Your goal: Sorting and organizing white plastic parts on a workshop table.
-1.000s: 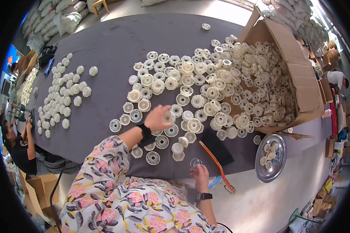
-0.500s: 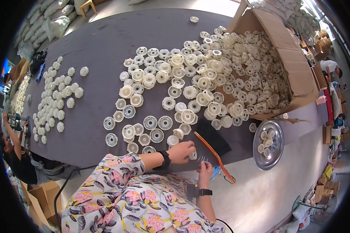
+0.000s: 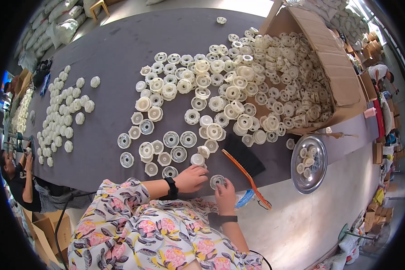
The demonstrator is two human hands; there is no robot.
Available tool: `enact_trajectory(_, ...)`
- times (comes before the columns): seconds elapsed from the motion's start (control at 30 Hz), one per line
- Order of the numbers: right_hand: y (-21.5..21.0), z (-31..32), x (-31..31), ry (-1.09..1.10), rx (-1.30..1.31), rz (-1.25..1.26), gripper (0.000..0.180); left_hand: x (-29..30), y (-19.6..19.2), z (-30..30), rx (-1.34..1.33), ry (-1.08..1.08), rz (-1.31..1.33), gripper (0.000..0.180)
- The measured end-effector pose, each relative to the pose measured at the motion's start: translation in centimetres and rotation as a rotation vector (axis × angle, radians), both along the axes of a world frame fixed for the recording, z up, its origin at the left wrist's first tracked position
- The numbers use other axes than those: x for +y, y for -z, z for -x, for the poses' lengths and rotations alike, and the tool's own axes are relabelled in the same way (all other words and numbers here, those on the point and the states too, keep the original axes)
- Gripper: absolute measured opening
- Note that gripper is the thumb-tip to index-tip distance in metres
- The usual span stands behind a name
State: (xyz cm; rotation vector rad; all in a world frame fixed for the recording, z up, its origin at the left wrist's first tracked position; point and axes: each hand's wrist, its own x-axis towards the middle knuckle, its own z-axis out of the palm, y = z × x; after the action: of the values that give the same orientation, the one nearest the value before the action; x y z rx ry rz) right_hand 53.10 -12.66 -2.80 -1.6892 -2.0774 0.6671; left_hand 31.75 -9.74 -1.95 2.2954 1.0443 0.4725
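Note:
My right hand [image 3: 225,196] grips a round white plastic part [image 3: 217,182] at the table's near edge, its ringed face turned up. To its left, my left hand [image 3: 190,179] reaches over the table with its fingers stretched out. Its fingertips are at the near side of a white round cap [image 3: 197,159]; I cannot tell whether they press on it. Next to the cap lie several similar parts, some with a shiny metal ring [image 3: 179,154]. A black-bristled brush [image 3: 243,157] with an orange handle lies just right of my hands.
A tipped cardboard box [image 3: 330,67] spills many white parts over the grey table [image 3: 117,49]. At the right edge a metal dish [image 3: 307,186] holds small parts. Finished-looking white pieces [image 3: 63,108] cluster at left, where a co-worker [image 3: 24,184] sits.
My left hand has let go of the white part and moved left to the cap. My right hand, which held small thin metal pieces, now holds the part.

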Motion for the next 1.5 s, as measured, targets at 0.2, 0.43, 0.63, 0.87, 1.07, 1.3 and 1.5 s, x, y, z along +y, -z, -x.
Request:
enact_trajectory(0.2,-1.2,-2.1,0.0,0.124,0.159,-0.099,0.024,0.0,-0.6,-1.3,0.032,0.175,0.014,0.044)
enact_trajectory(0.43,-1.5,-14.8,4.9,0.822,0.432,-0.005,0.03,1.2,0.5,-3.7,0.378,0.352,-0.165,0.052)
enact_trajectory(0.63,-1.1,-28.4,11.0,0.99,0.559,-0.206,0.05,3.1,-1.4,-3.3,0.252,0.128,-0.038,0.037)
enact_trajectory(0.87,0.4,-38.4,17.7,0.861,0.114,-0.126,0.064,2.2,-3.8,-4.0,0.173,-0.119,0.063,0.031)
enact_trajectory(1.07,2.5,-42.5,23.5,0.935,0.075,-0.088,0.062,1.0,-4.2,-4.8,0.194,-0.244,0.122,0.025)
enact_trajectory(1.3,2.2,-40.7,28.0,1.174,-0.228,0.219,0.071,1.6,-4.5,-5.4,0.23,-0.334,0.104,0.026)
enact_trajectory(1.5,6.2,-45.0,26.5,1.216,0.134,0.074,0.064,2.2,-4.9,-6.0,0.164,-0.37,0.122,0.024)
